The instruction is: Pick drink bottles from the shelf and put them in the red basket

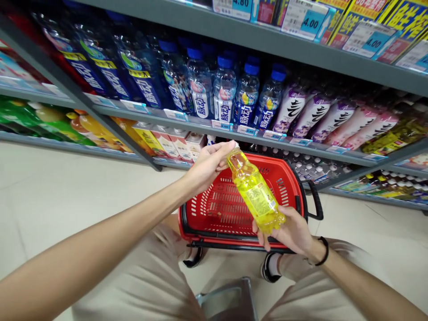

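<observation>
A clear plastic bottle of yellow drink (256,191) is held at a tilt over the red shopping basket (294,178), with its white cap toward the shelf. My left hand (212,160) grips the bottle's neck and cap end, thumb along the cap. Around the bottom of the bottle, my right hand (290,229) is closed, its fingers partly hidden beneath. A label with small print faces up. The basket stands on the floor between my feet, its inside showing only slotted red plastic.
Blue-capped drink bottles (224,89) and purple-and-white bottles (314,116) line the shelf (187,118) ahead. Below sit small cartons (172,145) and dark bottles with white caps. The basket's black handle (314,200) sticks out right. A stool (227,303) is under me.
</observation>
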{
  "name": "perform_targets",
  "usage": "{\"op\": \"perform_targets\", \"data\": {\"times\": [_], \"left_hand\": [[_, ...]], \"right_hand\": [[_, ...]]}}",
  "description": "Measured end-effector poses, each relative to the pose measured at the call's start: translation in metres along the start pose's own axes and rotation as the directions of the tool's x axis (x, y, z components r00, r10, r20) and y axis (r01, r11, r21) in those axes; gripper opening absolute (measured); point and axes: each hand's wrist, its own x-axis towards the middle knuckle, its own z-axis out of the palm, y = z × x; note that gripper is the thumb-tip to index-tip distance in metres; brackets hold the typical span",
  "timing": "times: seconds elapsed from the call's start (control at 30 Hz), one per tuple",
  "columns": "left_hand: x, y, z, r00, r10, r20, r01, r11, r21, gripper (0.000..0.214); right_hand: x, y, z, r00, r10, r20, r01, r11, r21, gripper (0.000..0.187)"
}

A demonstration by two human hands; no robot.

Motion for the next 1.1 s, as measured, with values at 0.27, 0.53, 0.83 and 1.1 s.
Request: {"op": "perform_targets", "data": {"times": [0.27, 0.53, 0.83, 1.1], "left_hand": [[-0.0039, 0.0013, 0.0028, 0.999, -0.023, -0.026, 0.024, 0.999, 0.037, 0.049], [-0.0033, 0.0018, 0.0050, 0.999, -0.019, -0.027, 0.020, 0.998, 0.054, 0.048], [-0.0027, 0.0013, 0.0051, 1.000, -0.002, -0.009, 0.003, 0.998, 0.068, 0.051], [-0.0035, 0.0010, 0.0046, 0.999, -0.014, -0.033, 0.017, 0.998, 0.068, 0.049]], "right_hand": [[-0.0004, 0.0057, -0.0010, 0.999, 0.014, -0.046, -0.016, 0.999, -0.035, 0.054], [-0.0012, 0.0066, -0.0014, 0.997, 0.026, -0.075, -0.029, 0.999, -0.032, 0.055], [-0.0016, 0.0062, -0.0016, 0.994, 0.042, -0.105, -0.050, 0.997, -0.065, 0.057], [-0.0014, 0.0057, -0.0012, 0.993, 0.054, -0.102, -0.063, 0.994, -0.084, 0.061]]}}
